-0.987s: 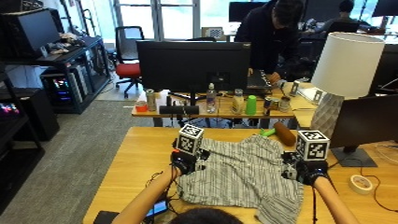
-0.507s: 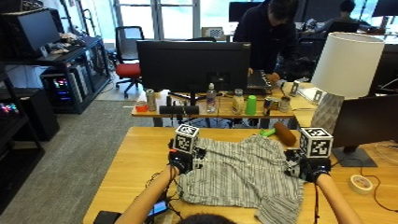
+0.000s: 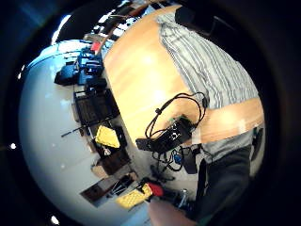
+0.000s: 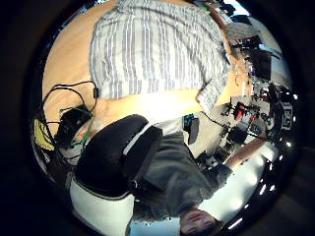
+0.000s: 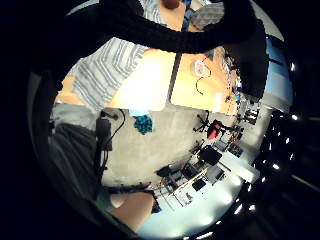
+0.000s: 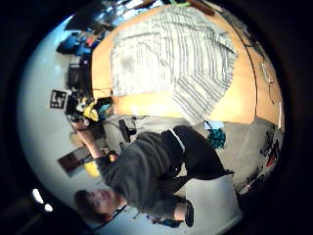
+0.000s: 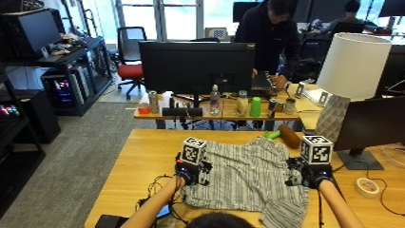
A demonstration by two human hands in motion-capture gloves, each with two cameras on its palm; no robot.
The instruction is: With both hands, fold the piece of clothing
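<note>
Wooden table (image 7: 126, 161) in an office, monitor (image 7: 196, 66) and lamp (image 7: 351, 76) behind. Striped shirt (image 7: 250, 178) spread flat mid-table, one corner hanging toward the near edge. Left hand (image 7: 188, 172) at the shirt's left edge, right hand (image 7: 307, 176) at its right edge, both raised above the cloth. Fingers hidden: grip or release impossible to tell.

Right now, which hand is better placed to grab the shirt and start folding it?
Probably the left hand: it sits over the striped shirt's left edge. The right hand is just off the right edge, so it would need a short move inward.
</note>
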